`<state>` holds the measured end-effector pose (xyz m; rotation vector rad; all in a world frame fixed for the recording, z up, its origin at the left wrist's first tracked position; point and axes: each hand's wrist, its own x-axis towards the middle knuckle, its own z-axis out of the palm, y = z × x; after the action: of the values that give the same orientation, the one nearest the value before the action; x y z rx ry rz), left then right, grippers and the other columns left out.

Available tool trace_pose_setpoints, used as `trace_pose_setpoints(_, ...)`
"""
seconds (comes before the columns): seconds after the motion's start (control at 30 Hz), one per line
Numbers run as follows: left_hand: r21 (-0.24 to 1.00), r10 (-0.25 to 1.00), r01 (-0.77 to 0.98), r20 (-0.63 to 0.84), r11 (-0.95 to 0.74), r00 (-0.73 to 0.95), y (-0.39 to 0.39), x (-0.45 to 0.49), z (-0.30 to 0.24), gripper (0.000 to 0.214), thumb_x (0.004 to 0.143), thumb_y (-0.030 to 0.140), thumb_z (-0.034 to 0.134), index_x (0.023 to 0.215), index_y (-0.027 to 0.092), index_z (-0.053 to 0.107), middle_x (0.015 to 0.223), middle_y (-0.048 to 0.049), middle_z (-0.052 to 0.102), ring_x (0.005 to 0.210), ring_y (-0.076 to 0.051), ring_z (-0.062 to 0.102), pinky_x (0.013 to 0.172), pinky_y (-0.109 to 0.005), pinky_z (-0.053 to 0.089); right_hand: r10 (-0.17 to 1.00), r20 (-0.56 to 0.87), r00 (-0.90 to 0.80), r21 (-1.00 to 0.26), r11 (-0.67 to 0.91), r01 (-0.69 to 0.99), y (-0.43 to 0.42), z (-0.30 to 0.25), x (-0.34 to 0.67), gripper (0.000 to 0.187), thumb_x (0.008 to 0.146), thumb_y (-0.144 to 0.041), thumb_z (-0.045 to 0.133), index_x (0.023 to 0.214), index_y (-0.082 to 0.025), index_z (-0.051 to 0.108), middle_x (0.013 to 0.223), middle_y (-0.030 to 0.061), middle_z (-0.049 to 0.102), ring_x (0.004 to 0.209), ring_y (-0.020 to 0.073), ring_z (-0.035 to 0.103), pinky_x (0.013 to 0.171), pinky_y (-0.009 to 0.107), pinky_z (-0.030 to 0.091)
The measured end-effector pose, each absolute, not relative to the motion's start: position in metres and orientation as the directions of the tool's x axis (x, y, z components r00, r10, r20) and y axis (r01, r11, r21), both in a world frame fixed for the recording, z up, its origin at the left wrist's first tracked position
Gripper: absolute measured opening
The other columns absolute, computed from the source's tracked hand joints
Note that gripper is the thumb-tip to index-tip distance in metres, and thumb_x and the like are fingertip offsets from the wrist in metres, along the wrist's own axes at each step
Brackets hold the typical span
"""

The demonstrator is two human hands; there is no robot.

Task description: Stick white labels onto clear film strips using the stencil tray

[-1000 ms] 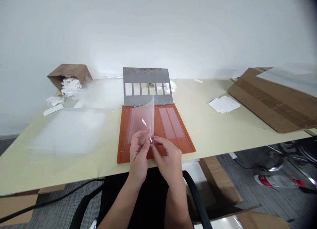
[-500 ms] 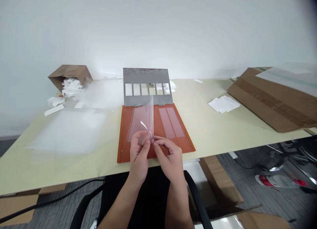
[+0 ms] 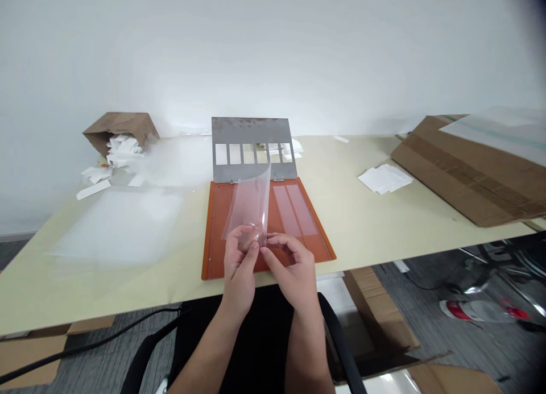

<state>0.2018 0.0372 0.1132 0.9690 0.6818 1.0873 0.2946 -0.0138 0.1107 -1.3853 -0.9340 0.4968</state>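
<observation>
A clear plastic film [image 3: 252, 198] rises, curled, above the left half of an orange board [image 3: 217, 263]. Its near end is pinched in my left hand [image 3: 239, 266], between thumb and fingers. Beside it, my right hand [image 3: 292, 269] has thumb and fingertips closed at the film's lower right edge. Two clear film strips [image 3: 294, 211] lie on the board's right half. Hinged to the board's far edge, a grey metal plate [image 3: 251, 131] with a row of rectangular cut-outs stands raised.
Stacked translucent sheets [image 3: 115, 226] lie on the left of the table [image 3: 354, 235]. Behind them a brown paper bag [image 3: 123, 121] spills white slips. To the right are a white paper pile [image 3: 384, 179] and a large cardboard box [image 3: 478, 172]. A bottle [image 3: 478, 311] lies on the floor.
The film's raised part has swung slightly right and its curve has opened wider. Both hands stay nearly in place, still pinching its near end.
</observation>
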Motion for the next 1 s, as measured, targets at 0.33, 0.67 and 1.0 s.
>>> trace_pose_setpoints(0.33, 0.916, 0.947, -0.386, 0.022, 0.110, 0.320, 0.038, 0.202, 0.105, 0.040, 0.085, 0.038, 0.070, 0.113, 0.020, 0.049, 0.111, -0.0065, 0.064, 0.100, -0.017, 0.065, 0.097, -0.035, 0.050, 0.802, 0.265, 0.535, -0.964, 0.202, 0.175, -0.016, 0.104, 0.301, 0.012, 0.088, -0.028, 0.066, 0.094, -0.020, 0.071, 0.106, 0.0075, 0.069, 0.104, 0.0196, 0.066, 0.096, 0.039, 0.053)
trace_pose_setpoints(0.67, 0.960, 0.940, -0.246, 0.200, -0.131, 0.278, 0.037, 0.204, 0.103, 0.022, 0.092, 0.038, 0.060, 0.103, 0.019, 0.066, 0.110, -0.0079, 0.066, 0.103, -0.017, 0.065, 0.089, -0.029, 0.055, 0.754, 0.390, 0.528, -0.881, 0.138, 0.453, -0.019, 0.119, 0.297, 0.010, 0.091, -0.021, 0.058, 0.091, -0.021, 0.068, 0.105, 0.0058, 0.068, 0.103, 0.0169, 0.064, 0.092, 0.033, 0.051)
trace_pose_setpoints(1.0, 0.964, 0.892, -0.202, 0.240, -0.173, 0.384, 0.033, 0.194, 0.106, 0.044, 0.085, 0.020, 0.068, 0.126, 0.023, 0.053, 0.149, -0.0120, 0.046, 0.122, -0.022, 0.061, 0.100, -0.033, 0.055, 0.798, 0.228, 0.558, -0.970, 0.141, 0.196, -0.015, 0.106, 0.298, 0.013, 0.095, -0.030, 0.054, 0.091, -0.019, 0.061, 0.102, 0.0054, 0.067, 0.094, 0.0156, 0.065, 0.083, 0.030, 0.052)
